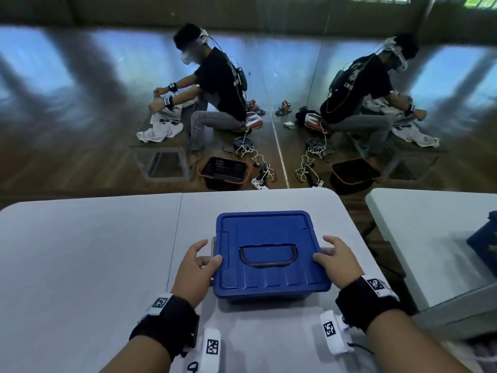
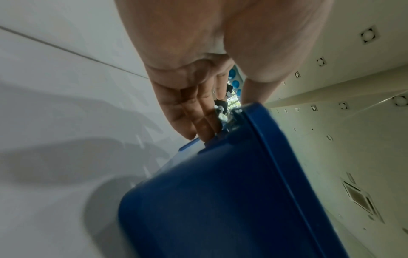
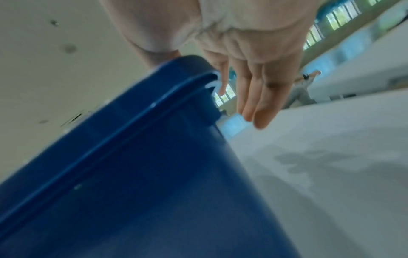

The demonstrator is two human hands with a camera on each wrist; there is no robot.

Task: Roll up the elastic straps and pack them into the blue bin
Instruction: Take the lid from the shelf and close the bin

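A blue bin (image 1: pixel 271 288) is found on the white table (image 1: pixel 80 251), set between the two hands, with its lid (image 1: pixel 269 246) in place. A dark handle (image 1: pixel 268 254) lies flat in a recess at the middle of the lid.

The left hand (image 1: pixel 195 267) is placed at the bin's left side. Its thumb is laid on top of the lid's edge. In the left wrist view the fingers (image 2: pixel 194 111) are seen straight and close together, reaching down beside the rim to a pale latch (image 2: pixel 223 115) at the bin's side. Whether the latch is gripped cannot be told.

The right hand (image 1: pixel 337 261) is placed at the bin's right side, thumb on the lid's edge. In the right wrist view its fingers (image 3: pixel 256 97) are seen extended and loose, just beside the rim and apart from the wall. Nothing is enclosed by them.

No straps are visible; the bin's contents are hidden by the lid.

Black bands (image 1: pixel 166 323) with white tags are worn on both wrists. Beyond the hands, a seated person (image 1: pixel 215 90) is noted at a low bench, with a dark basket (image 1: pixel 224 172) on the floor.
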